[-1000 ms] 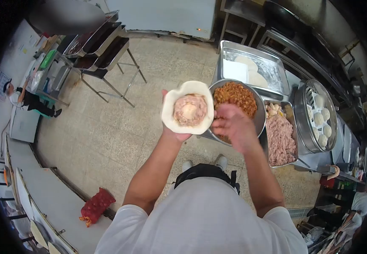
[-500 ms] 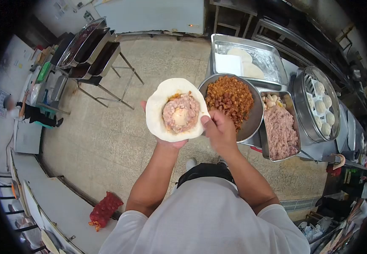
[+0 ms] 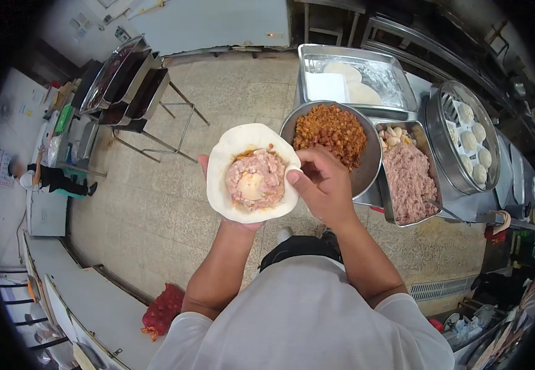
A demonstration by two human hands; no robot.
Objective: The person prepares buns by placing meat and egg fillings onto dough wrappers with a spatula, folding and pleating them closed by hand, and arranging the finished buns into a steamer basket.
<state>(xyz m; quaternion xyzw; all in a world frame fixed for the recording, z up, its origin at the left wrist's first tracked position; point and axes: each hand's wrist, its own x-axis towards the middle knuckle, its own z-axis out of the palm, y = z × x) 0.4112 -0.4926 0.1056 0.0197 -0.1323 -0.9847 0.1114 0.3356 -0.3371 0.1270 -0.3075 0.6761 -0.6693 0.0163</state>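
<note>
**Currently: wrapper being pinched at the filling station**

We are looking straight down over our own chest and forearms. Our left hand (image 3: 230, 209) is lying open, palm up, cupping a round dough wrapper (image 3: 252, 172) from below; only fingertips at the wrapper's left edge and the heel below it are showing. The wrapper is sitting in the air above the tiled floor (image 3: 156, 203), just left of the counter. A mound of pink minced filling (image 3: 256, 179) is lying in its middle, with a pale round lump at the centre and some orange-brown bits at the upper edge.

Our right hand (image 3: 320, 185) is closing on the wrapper's right rim, thumb on top and fingers curled behind, so it is gripping the dough edge.

Just right of the hands, we are noting a round metal bowl (image 3: 369, 169) heaped with brown fried crumble. Touching its right side, a rectangular tray (image 3: 431, 179) is holding raw pink mince with pale pieces at its far end. Beyond the bowl, a larger tray (image 3: 397, 80) is carrying flat white dough rounds. Further right, a round steamer (image 3: 443, 148) is holding white finished buns.

At the left, a stand of dark pans (image 3: 128, 77) is standing on the floor, and a red mesh sack (image 3: 162, 310) is lying near the lower counter. Another person (image 3: 42, 176) is at the far left, well apart from us.
</note>
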